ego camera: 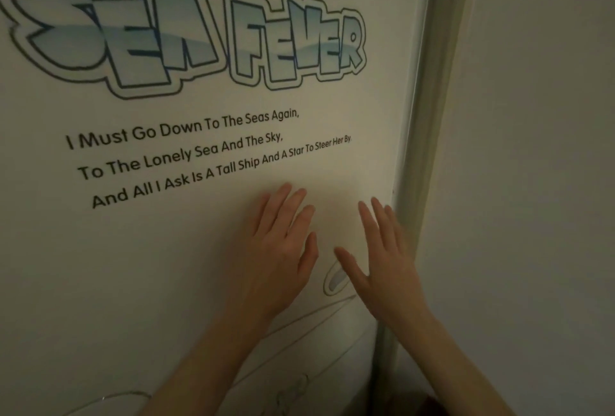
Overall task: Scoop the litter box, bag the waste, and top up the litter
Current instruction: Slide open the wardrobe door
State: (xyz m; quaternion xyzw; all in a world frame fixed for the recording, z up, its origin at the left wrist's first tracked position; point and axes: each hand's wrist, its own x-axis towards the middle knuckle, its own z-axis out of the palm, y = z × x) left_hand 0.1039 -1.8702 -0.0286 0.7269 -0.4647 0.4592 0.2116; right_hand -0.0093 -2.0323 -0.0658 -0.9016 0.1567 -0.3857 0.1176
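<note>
Both palms are pressing flat, fingers spread and holding nothing, left hand [283, 249] and right hand [382, 259], on the "Sea Fever" printed door panel [166, 266]; push evenly near its frame edge [416, 149]; the litter box isn't showing.

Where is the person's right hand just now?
In the head view, the right hand lies flat with straight fingers on the printed panel, lower right, beside the left hand and near the panel's frame edge.
</note>
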